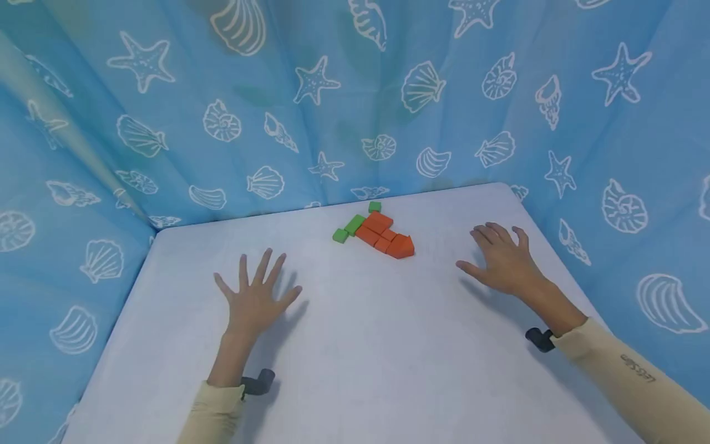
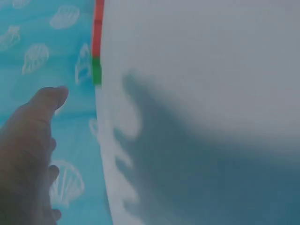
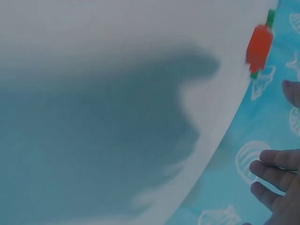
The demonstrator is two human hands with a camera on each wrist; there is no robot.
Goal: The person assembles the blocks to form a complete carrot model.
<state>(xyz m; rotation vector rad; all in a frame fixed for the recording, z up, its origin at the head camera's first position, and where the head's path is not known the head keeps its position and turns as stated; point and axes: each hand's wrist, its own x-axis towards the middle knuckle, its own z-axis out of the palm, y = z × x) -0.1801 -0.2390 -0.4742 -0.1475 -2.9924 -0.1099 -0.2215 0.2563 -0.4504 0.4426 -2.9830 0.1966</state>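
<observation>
Toward the back of the white table (image 1: 355,345) lies a flat group of small blocks, orange blocks (image 1: 379,222) set against each other with green blocks (image 1: 355,224) along the left and a single green block (image 1: 375,206) at the back. My left hand (image 1: 252,306) hovers over the table left of the blocks, fingers spread, holding nothing; its shadow falls on the table. Off to the right of the blocks, my right hand (image 1: 501,262) is raised with loosely extended fingers and nothing in it. The right wrist view also catches the orange blocks (image 3: 259,47) near the table's edge.
A blue curtain (image 1: 344,98) printed with white shells and starfish hangs behind the table and along both sides. Each wrist carries a black device, one on the left wrist (image 1: 259,382) and one on the right wrist (image 1: 539,339).
</observation>
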